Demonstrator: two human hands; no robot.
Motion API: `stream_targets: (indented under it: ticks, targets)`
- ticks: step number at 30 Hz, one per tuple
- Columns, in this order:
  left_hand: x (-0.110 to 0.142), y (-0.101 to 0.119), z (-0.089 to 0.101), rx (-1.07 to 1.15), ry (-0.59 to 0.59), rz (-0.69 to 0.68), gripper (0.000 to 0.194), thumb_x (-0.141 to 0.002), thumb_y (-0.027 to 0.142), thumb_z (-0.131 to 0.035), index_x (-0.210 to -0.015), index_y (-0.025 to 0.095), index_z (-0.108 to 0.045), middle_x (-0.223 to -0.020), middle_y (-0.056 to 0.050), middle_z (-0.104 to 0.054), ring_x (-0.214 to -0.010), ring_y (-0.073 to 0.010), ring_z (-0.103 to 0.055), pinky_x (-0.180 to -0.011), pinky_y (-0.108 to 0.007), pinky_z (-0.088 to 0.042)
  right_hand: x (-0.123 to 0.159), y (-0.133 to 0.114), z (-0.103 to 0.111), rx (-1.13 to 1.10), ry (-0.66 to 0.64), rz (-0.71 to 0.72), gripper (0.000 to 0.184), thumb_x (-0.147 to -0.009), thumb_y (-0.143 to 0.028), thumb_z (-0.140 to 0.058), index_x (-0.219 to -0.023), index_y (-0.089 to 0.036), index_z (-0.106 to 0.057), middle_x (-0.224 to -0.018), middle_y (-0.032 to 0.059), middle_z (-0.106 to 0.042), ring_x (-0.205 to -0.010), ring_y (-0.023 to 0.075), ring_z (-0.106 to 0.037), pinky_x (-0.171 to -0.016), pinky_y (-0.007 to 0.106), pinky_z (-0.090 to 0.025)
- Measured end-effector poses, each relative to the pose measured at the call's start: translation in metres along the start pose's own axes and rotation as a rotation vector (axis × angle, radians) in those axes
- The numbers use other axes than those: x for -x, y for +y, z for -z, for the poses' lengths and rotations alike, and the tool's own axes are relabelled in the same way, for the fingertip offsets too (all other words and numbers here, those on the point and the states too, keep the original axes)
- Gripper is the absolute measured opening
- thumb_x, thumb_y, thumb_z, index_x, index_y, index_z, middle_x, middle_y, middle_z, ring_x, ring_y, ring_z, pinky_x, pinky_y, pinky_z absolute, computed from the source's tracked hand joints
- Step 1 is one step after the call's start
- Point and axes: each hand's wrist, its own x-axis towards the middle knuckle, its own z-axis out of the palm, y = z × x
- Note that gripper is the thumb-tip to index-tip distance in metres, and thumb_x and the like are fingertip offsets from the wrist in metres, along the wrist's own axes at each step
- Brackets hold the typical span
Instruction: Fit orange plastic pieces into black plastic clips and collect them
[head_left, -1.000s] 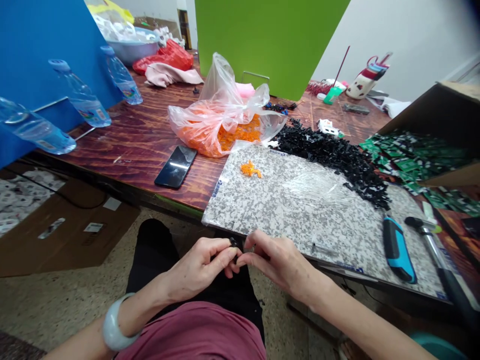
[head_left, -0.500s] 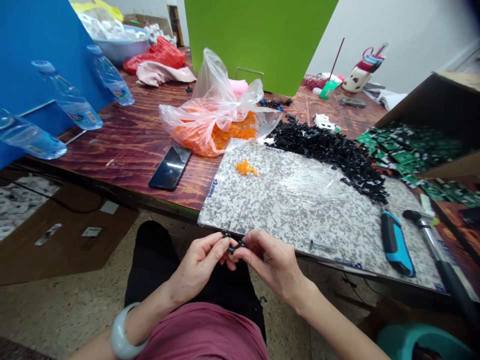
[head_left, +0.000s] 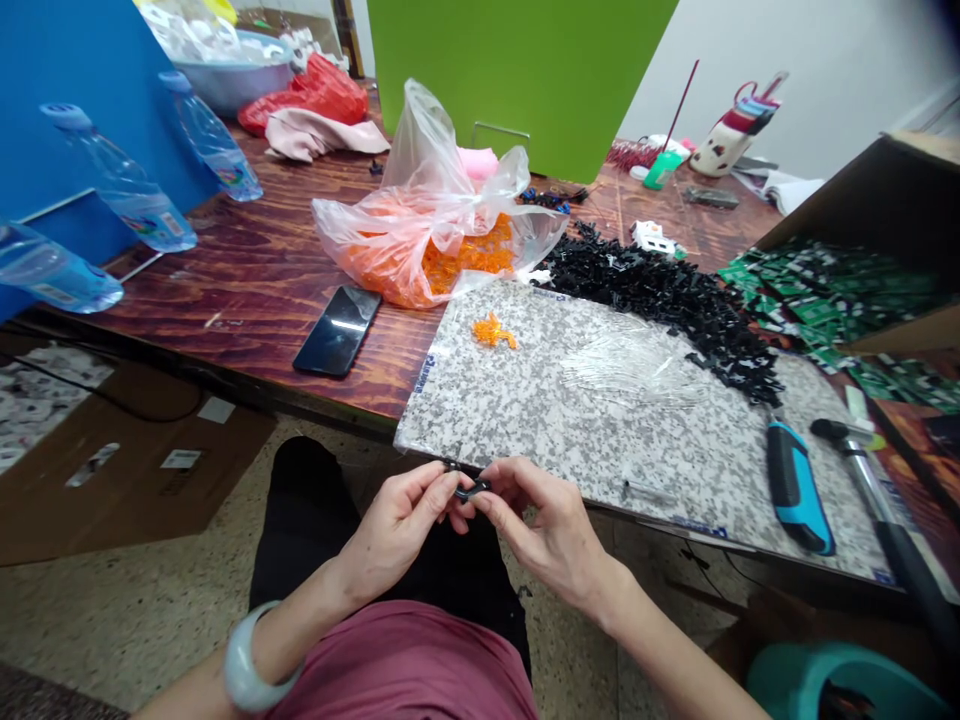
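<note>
Watching remotely, I saw the left hand and right hand closed in pinches on a small black part, just off the near edge of the speckled slab, and judged it light, stiff, perhaps slippery, best held by opposite ends.

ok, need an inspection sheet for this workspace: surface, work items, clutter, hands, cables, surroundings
Surface: speckled slab on wooden table.
Work items: small black part between hands; orange pieces and thin clear pieces on slab, black pieces piled at its far side.
Clutter: phone, hammer, blue-black tool.
Hands: left hand and right hand pinch the part.
Cables: black cable by left carton; dark wire below slab.
Surroundings: blue panel, green panel, open box with green pieces.
</note>
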Motion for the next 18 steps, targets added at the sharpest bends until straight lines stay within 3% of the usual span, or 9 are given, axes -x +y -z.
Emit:
stream_targets:
  ticks: [12, 18]
  targets:
    - [0.001, 0.009, 0.006, -0.147, -0.110, -0.039, 0.027, -0.092, 0.029, -0.046, -0.075, 0.015, -0.061, -0.067, -0.002, -0.063, -0.065, -0.0141, -0.061, -0.063, -0.024, -0.049, -0.003, -0.011, 0.002, -0.122, -0.051, -0.156, 0.025, -0.086, -0.035, -0.055, -0.071, -0.016, -0.056, -0.056, -0.0030, -0.050, -0.049, 0.0076, -0.042, -0.045, 0.019, -0.033]
    - [-0.005, 0.009, 0.004, 0.007, -0.082, 0.014, 0.029, -0.092, 0.035, -0.046, -0.080, 0.014, -0.063, -0.068, -0.002, -0.064, -0.060, -0.0127, -0.059, -0.060, -0.023, -0.048, 0.000, 0.000, -0.006, -0.392, 0.016, -0.304, 0.028, -0.082, -0.042, -0.061, -0.073, -0.015, -0.057, -0.054, -0.0039, -0.051, -0.046, 0.0067, -0.044, -0.041, 0.017, -0.036]
